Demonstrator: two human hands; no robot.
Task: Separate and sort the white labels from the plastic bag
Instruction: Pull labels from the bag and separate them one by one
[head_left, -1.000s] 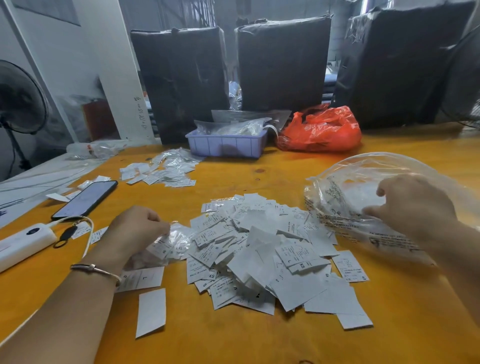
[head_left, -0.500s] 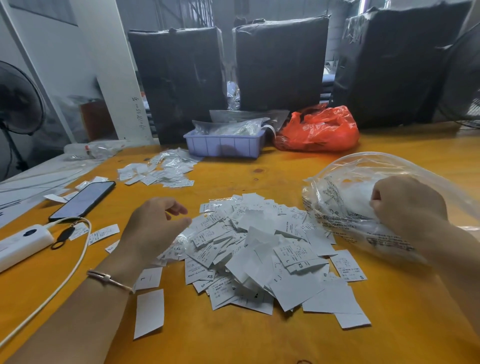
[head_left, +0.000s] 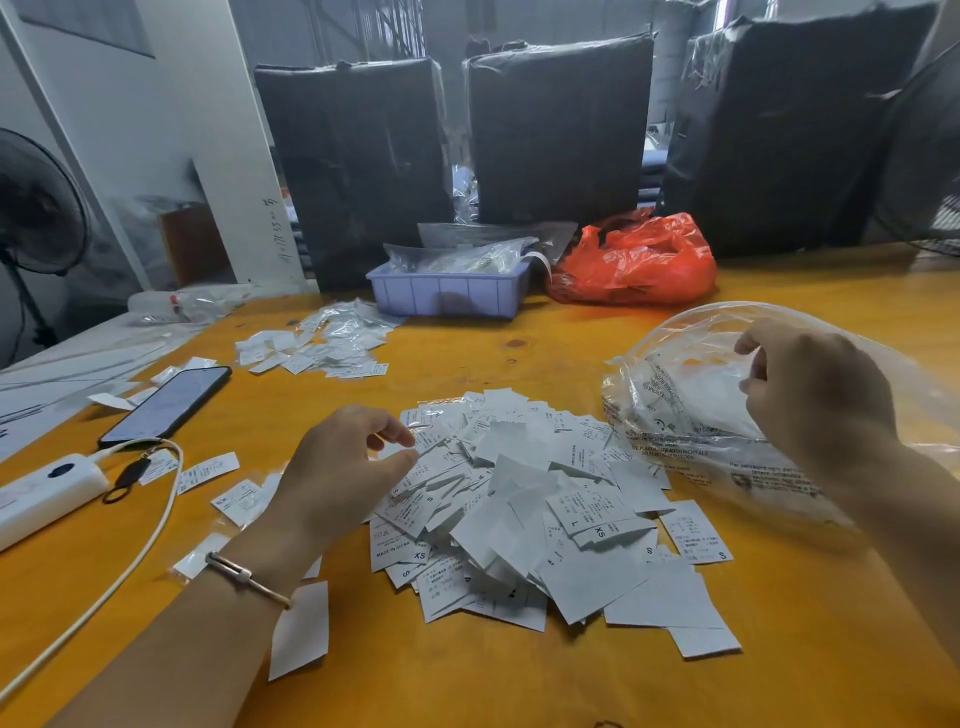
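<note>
Many white labels (head_left: 524, 499) lie in one loose pile on the middle of the orange desk (head_left: 519, 680), some face down, some showing printed size letters. Just beside the pile, toward the right edge of the desk, lies the clear plastic bag (head_left: 675, 400) with printed text on it and white contents inside. The right hand (head_left: 818, 395) rests over the bag, and its grip pinches the plastic film between thumb and curled fingers. The left hand (head_left: 353, 462) hovers at the left side of the pile, its grip loose and holding nothing, with fingertips close to the labels. A bracelet (head_left: 247, 577) is on the left wrist. A few single labels lie near this wrist. Toward the far edge there is a smaller heap of labels in clear sleeves (head_left: 322, 345), a lilac tray (head_left: 447, 296) and a red bag (head_left: 634, 262). Near the left edge lie a phone (head_left: 166, 405) and a white power bank (head_left: 47, 493) with its cable (head_left: 130, 566).
</note>
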